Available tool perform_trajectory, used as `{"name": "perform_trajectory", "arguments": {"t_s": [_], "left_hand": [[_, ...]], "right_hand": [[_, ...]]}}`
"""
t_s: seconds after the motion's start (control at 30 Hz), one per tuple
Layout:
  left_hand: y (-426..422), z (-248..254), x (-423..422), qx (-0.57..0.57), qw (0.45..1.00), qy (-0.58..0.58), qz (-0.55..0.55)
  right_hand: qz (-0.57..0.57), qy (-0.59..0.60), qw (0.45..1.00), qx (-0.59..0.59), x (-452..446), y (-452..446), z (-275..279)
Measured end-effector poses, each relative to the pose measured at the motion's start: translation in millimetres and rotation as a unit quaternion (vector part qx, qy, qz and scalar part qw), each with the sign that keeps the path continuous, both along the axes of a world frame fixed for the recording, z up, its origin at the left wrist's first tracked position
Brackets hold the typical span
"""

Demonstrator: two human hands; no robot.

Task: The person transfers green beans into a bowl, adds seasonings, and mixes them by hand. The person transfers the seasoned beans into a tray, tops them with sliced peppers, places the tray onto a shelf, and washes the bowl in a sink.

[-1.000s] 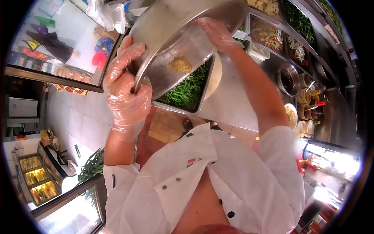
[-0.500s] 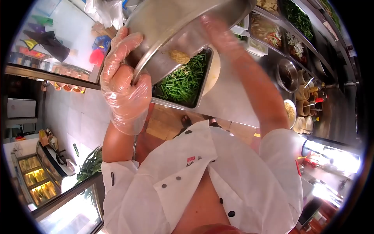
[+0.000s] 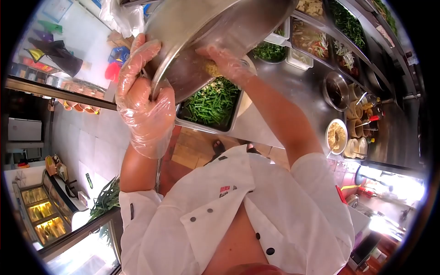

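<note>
My left hand (image 3: 146, 98), in a clear plastic glove, grips the rim of a large metal mixing bowl (image 3: 183, 27). The bowl is tipped over a rectangular metal tray (image 3: 237, 114). Inside the bowl is my right hand (image 3: 227, 66), gloved too, its fingers stretched along the inner wall beside a yellowish minced clump (image 3: 211, 69). Below the bowl's lower rim, cut green stalks (image 3: 211, 103) that look like long beans fill the tray, with pale bits on top. The bowl hides the tray's far part.
A white bowl of pale chopped food (image 3: 336, 136) stands at the counter's right, near a metal pot of dark liquid (image 3: 338, 91). Containers of cut vegetables (image 3: 311, 39) line the back right. A round board (image 3: 250, 98) shows beside the tray. Glass panels edge the left.
My right hand has swept left and down inside the bowl, toward the minced clump. The bowl has shifted slightly left, and my left hand still grips its rim.
</note>
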State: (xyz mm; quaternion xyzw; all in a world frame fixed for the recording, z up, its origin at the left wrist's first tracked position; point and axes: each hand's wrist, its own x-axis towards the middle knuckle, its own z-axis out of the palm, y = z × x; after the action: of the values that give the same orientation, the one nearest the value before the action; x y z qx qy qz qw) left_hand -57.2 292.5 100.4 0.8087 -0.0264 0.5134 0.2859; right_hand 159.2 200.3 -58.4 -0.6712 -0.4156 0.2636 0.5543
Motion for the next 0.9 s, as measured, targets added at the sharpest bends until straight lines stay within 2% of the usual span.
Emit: {"name": "perform_trajectory", "arguments": {"t_s": [0.03, 0.07, 0.13, 0.23, 0.27, 0.37, 0.4, 0.43, 0.47, 0.57, 0.6, 0.63, 0.7, 0.77, 0.8, 0.83, 0.9], "left_hand": [[3, -2, 0, -0.008, 1.000, -0.001, 0.009], [6, -4, 0, -0.015, 1.000, -0.003, 0.017], [19, -9, -5, 0.074, 0.997, -0.014, -0.005], [18, -4, -9, 0.097, 0.995, 0.005, 0.022], [18, -2, -10, 0.094, 0.995, 0.014, 0.033], [22, 3, -12, 0.108, 0.994, 0.003, 0.031], [23, 7, -12, 0.127, 0.992, 0.003, 0.025], [24, 7, -11, 0.138, 0.990, 0.002, 0.023], [25, 8, -10, 0.149, 0.989, 0.001, 0.020], [26, 4, -7, 0.121, 0.992, -0.021, 0.036], [25, 6, -3, 0.098, 0.993, -0.051, 0.039], [25, 7, -2, 0.074, 0.993, -0.081, 0.043], [28, 7, -5, 0.086, 0.993, -0.067, 0.050], [30, 1, -7, 0.078, 0.993, -0.072, 0.042], [31, -3, -9, 0.078, 0.993, -0.071, 0.044], [33, -8, -13, 0.064, 0.996, -0.053, 0.034], [35, -11, -20, 0.050, 0.998, -0.036, 0.026]], "right_hand": [[0.000, 0.000, 1.000, -0.001, 3, -2, 4], [-0.064, -0.144, 0.987, -0.027, -2, -9, 38], [-0.122, -0.284, 0.950, -0.055, 5, -14, 62], [-0.127, -0.404, 0.906, 0.006, 86, -3, 72], [-0.130, -0.442, 0.887, 0.027, 98, -2, 72], [-0.138, -0.458, 0.877, 0.051, 101, 0, 58], [-0.176, -0.504, 0.844, -0.053, 89, 6, 61], [-0.176, -0.505, 0.844, -0.051, 88, 14, 56], [-0.152, -0.473, 0.867, -0.035, 88, 21, 44], [-0.126, -0.463, 0.877, 0.000, 58, 38, 39], [-0.105, -0.271, 0.957, 0.023, 39, 37, 43], [-0.080, -0.066, 0.994, 0.043, 29, 39, 45], [-0.060, -0.084, 0.994, 0.043, 24, 50, 23], [0.016, 0.020, 1.000, -0.001, -1, 45, 18], [0.059, -0.056, 0.996, 0.044, -2, 47, 4], [0.060, -0.056, 0.996, 0.044, -1, 46, -8], [0.112, 0.031, 0.993, 0.005, -4, 40, -18]]}}
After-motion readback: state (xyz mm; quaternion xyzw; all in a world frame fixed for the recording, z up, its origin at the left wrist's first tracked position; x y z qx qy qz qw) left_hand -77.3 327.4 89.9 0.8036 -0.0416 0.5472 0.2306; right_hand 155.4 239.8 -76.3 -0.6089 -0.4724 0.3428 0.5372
